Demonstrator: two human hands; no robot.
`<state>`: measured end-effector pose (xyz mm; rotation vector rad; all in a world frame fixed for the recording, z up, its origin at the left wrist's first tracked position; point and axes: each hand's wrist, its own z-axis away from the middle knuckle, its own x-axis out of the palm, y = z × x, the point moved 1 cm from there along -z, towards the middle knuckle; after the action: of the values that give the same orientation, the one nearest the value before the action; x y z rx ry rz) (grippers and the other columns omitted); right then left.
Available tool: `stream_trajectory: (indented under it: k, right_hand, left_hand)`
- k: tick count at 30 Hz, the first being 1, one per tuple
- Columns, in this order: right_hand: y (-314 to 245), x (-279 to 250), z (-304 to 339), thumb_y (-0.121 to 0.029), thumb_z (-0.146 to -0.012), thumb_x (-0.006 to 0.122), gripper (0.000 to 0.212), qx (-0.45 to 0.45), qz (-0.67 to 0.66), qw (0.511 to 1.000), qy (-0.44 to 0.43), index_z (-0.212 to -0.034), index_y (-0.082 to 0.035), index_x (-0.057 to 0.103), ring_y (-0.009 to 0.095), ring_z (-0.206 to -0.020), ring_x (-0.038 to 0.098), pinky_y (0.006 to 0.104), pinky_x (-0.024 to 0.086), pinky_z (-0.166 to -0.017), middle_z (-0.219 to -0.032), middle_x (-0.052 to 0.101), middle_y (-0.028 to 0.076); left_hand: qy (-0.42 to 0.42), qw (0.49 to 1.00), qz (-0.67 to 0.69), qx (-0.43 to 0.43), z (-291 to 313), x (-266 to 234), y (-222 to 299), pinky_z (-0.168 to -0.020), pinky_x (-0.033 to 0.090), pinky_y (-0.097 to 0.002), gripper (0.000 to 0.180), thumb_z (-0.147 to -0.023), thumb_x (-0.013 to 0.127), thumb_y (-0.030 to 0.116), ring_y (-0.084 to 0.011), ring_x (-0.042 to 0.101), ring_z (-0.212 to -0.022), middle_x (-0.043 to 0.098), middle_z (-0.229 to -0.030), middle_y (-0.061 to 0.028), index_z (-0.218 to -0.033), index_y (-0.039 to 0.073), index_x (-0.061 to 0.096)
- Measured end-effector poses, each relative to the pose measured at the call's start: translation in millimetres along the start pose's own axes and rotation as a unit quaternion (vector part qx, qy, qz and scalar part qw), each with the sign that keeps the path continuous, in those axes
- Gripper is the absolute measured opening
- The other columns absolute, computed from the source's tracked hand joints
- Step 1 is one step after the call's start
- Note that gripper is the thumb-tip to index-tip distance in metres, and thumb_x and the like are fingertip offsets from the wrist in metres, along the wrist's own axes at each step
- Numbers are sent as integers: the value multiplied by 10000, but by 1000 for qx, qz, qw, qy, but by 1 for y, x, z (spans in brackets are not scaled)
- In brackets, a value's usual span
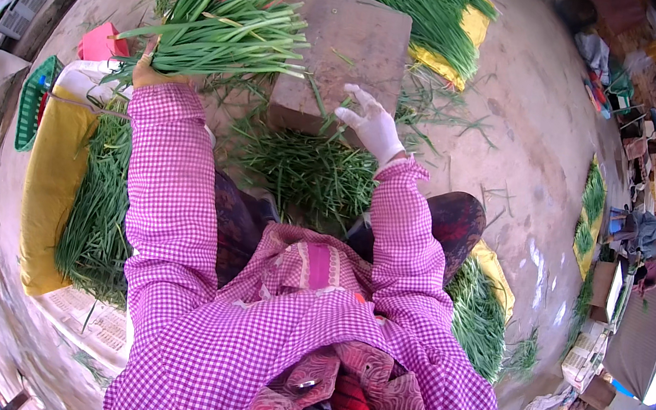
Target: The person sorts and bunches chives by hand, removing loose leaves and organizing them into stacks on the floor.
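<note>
My left hand is closed round the lower end of a thick bunch of long green chives, held out at the far left. The bunch fans to the right, and its stalk ends hang near the brown block in front of me. My right hand, in a white glove, is over the block's near right corner with its fingers apart and nothing in them. A loose stalk lies on the block beside its fingertips. Below both hands, between my knees, is a heap of short green cuttings.
Chives lie on a yellow sheet beyond the block. More fill a crate lined with yellow cloth at my left, and another pile sits at my right. A green basket and a red box are at far left. A person is far right.
</note>
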<state>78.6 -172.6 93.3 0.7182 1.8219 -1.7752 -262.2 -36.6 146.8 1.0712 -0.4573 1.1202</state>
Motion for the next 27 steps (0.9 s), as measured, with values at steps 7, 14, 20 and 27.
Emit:
stream_trajectory:
  k: [7,14,20,27]
  right_hand:
    - [-60,49,-51,-206,-817,652,485,-16,-485,864,-134,-1242,-43,486,287,-1035,571,366,444,-880,-1151,588,153]
    - [-43,19,8,-187,-908,512,259,-115,-530,833,-112,-937,43,627,203,-892,612,313,448,-835,-918,663,128]
    - [14,2,31,-110,-871,573,175,79,-330,928,154,-992,-11,651,169,-947,602,290,424,-904,-1006,657,67]
    - [-75,11,-6,-217,-808,651,276,-77,-230,956,166,-1057,-100,659,221,-1097,521,318,389,-948,-1121,617,106]
  left_hand:
    - [-84,982,-146,-82,12,5,-8,-892,458,-490,382,-905,477,326,-303,567,-1045,588,-1152,-148,-1168,56,540]
    - [-128,991,-41,18,-11,-5,6,-940,404,-527,388,-937,376,288,-349,542,-1047,574,-1160,-167,-1169,11,518]
    - [-40,998,32,33,7,13,-8,-915,424,-527,313,-924,408,251,-320,557,-1015,604,-1079,-128,-1072,28,570]
    - [-86,993,-11,82,33,26,-28,-907,421,-511,293,-908,421,237,-348,533,-1000,552,-1107,-169,-1077,17,515]
